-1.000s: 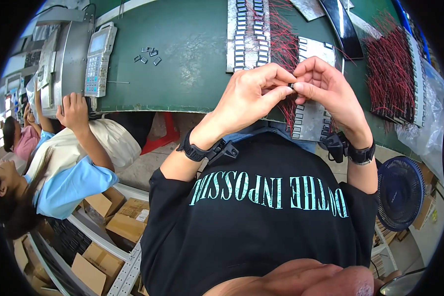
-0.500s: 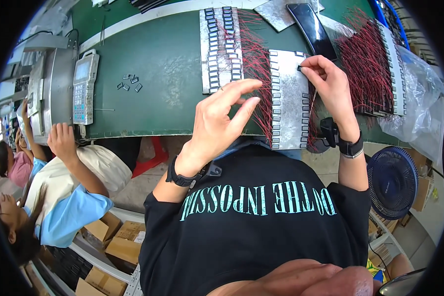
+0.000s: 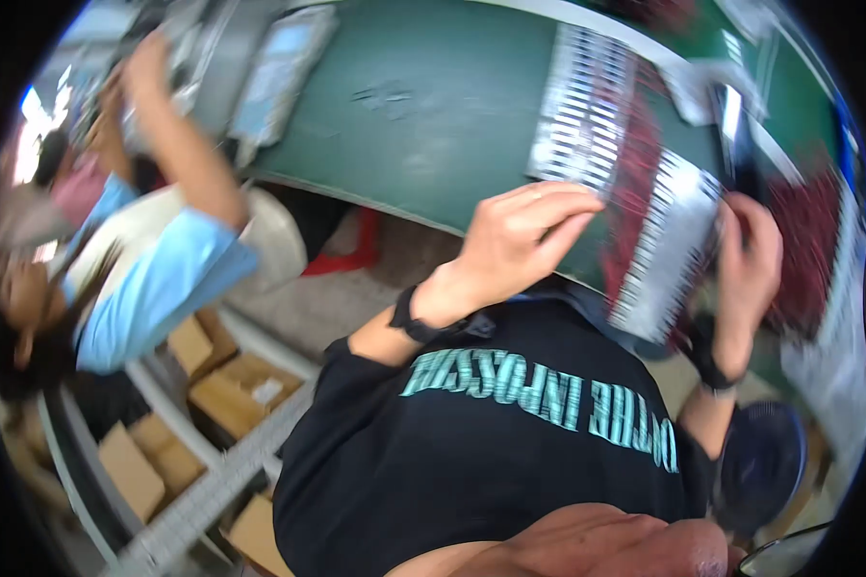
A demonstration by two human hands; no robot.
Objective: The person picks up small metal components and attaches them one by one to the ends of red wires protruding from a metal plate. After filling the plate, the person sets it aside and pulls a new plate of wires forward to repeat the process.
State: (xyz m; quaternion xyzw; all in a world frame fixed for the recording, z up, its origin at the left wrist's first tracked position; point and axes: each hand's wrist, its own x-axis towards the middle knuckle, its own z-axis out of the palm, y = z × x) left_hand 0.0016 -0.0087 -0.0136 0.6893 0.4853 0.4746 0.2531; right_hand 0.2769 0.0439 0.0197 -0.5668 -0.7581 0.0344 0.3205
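Note:
A silvery plate (image 3: 672,245) lies tilted at the table's near edge, small dark parts lined along both its long sides. Red wires (image 3: 635,178) fan out between it and a second plate (image 3: 556,159), which carries rows of similar parts. My right hand (image 3: 752,255) is at the near plate's upper right corner, thumb and forefinger closed; blur hides what is between them. Over the table edge, left of the red wires, hovers my left hand (image 3: 520,236). Its thumb and fingers are slightly apart, and I see nothing in them.
A phone (image 3: 733,139) lies beyond the near plate. More red wires (image 3: 803,250) are bundled at the right, near clear plastic (image 3: 827,370). Loose small dark pieces (image 3: 383,96) lie on the green table (image 3: 443,125). A co-worker (image 3: 164,279) sits left; a fan (image 3: 762,462) stands lower right.
The whole view has swung, so table and plates appear farther right and tilted. My left thumb and fingers have come closer together. The co-worker's arm is raised away from the table edge.

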